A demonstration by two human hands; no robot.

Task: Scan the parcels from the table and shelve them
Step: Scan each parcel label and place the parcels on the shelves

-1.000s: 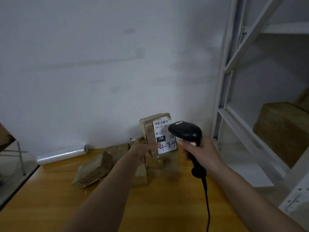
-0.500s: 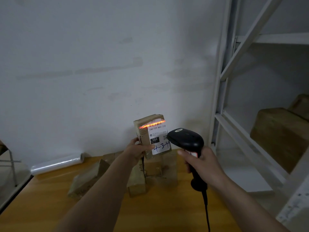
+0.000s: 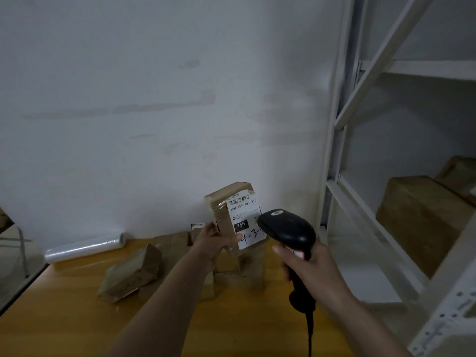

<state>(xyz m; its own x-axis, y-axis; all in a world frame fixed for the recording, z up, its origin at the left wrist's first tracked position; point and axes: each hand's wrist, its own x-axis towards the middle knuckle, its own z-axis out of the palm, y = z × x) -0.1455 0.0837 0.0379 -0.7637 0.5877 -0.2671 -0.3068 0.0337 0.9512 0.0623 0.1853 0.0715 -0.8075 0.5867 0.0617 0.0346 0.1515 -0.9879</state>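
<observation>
My left hand (image 3: 215, 240) holds a small brown parcel (image 3: 226, 204) upright above the table, its white label with a barcode and handwritten numbers facing me. My right hand (image 3: 313, 269) grips a black corded barcode scanner (image 3: 286, 229), whose head sits just right of the label and covers its lower right corner. No scan light shows on the label. Several more brown parcels (image 3: 134, 274) lie on the wooden table (image 3: 64, 323) below and behind my left arm. The white metal shelf (image 3: 365, 222) stands at the right.
A roll of clear stretch film (image 3: 85, 247) lies against the wall at the table's back left. Two large brown boxes (image 3: 425, 217) sit on the shelf's middle level. The scanner's cable (image 3: 310, 338) hangs down toward the table's front edge.
The orange scan line seen on the label half a second ago is gone. The parcel and scanner sit slightly lower and more to the right in view than a second ago.
</observation>
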